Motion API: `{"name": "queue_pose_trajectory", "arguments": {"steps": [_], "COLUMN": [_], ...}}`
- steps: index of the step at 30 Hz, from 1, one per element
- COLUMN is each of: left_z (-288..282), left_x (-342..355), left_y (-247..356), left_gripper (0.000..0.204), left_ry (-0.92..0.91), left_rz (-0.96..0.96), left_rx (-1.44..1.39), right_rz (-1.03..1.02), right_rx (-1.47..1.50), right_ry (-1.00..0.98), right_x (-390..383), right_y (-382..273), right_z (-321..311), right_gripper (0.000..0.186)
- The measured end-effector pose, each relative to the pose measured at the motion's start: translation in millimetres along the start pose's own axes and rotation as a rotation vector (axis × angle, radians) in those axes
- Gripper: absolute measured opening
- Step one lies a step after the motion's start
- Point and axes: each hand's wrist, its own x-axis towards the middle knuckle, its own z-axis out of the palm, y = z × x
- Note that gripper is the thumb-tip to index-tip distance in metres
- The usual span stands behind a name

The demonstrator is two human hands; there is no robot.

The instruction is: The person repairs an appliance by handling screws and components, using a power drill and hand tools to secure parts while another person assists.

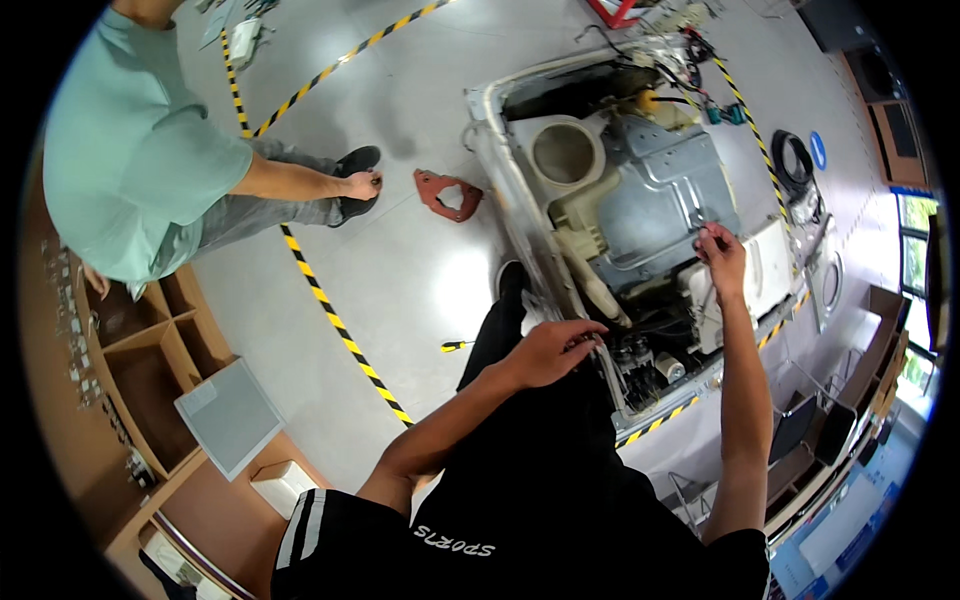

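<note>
An opened appliance housing that looks like a washing machine (pixel 585 312) lies on the floor in front of me, its inner parts showing. My left hand (pixel 555 352) rests at the housing's near left rim, fingers stretched out and holding nothing visible. My right hand (pixel 722 262) is over the right edge of a grey metal panel (pixel 655 190) inside the housing. Its thumb and fingertips are pinched together; whatever they hold is too small to make out. Near it sits a white plastic part (pixel 765 270). A round opening (pixel 563 154) shows at the housing's far left.
A co-worker in a green shirt (pixel 140 150) stands at the left. On the floor lie a reddish metal plate (pixel 433 192), a yellow-handled screwdriver (pixel 455 346) and striped tape (pixel 335 320). Coiled black hose (pixel 790 157) is beyond the housing. Wooden shelving (pixel 150 385) stands at left.
</note>
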Motion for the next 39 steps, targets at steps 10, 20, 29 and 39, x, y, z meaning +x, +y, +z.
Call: {"name": "queue_pose_trajectory", "arguments": {"steps": [10, 20, 29, 39], "left_z": [2.7, 3.5, 3.5, 4.3], "left_x": [28.0, 30.5, 33.2, 38.8], "left_y": [-3.3, -17.0, -10.2, -14.9], "left_gripper": [0.022, 0.021, 0.02, 0.019], "left_ry": [0.128, 0.201, 0.236, 0.278], "left_rz": [0.085, 0.048, -0.006, -0.086], "left_rx": [0.2, 0.066, 0.013, -0.088], "right_rz": [-0.087, -0.012, -0.097, -0.417], "right_rx": [-0.165, 0.042, -0.279, -0.739], "right_ry": [0.144, 0.189, 0.069, -0.18], "right_x": [14.3, 32.3, 35.5, -7.1], "right_y": [2.2, -12.5, -20.7, -30.1], "right_z": [-8.0, -30.5, -49.0, -38.8], "right_gripper": [0.026, 0.026, 0.023, 0.017]}}
